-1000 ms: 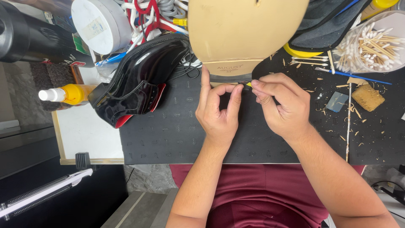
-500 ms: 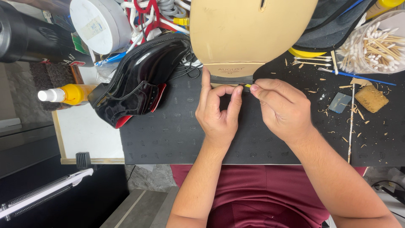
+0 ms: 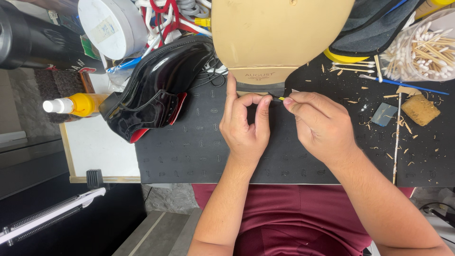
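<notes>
A tan leather shoe sole (image 3: 279, 33) faces me, its heel end at the near edge on the black rubber mat (image 3: 199, 147). My left hand (image 3: 244, 125) rests against the heel, index finger raised along its edge and thumb curled beside it. My right hand (image 3: 320, 125) pinches a thin tool with a yellow tip (image 3: 280, 98), which touches the heel's lower edge. A glossy black shoe with a red sole (image 3: 159, 90) lies on its side to the left.
A tub of cotton swabs (image 3: 422, 52), a sponge (image 3: 419, 109), a grey chip (image 3: 384, 114) and wood shavings lie at right. A yellow spray bottle (image 3: 76, 104), a white round tub (image 3: 111, 26) and coloured laces (image 3: 166, 19) crowd the left back.
My right hand has shifted slightly left and closed tighter on the tool, bringing its tip against the heel edge. The left hand keeps its place.
</notes>
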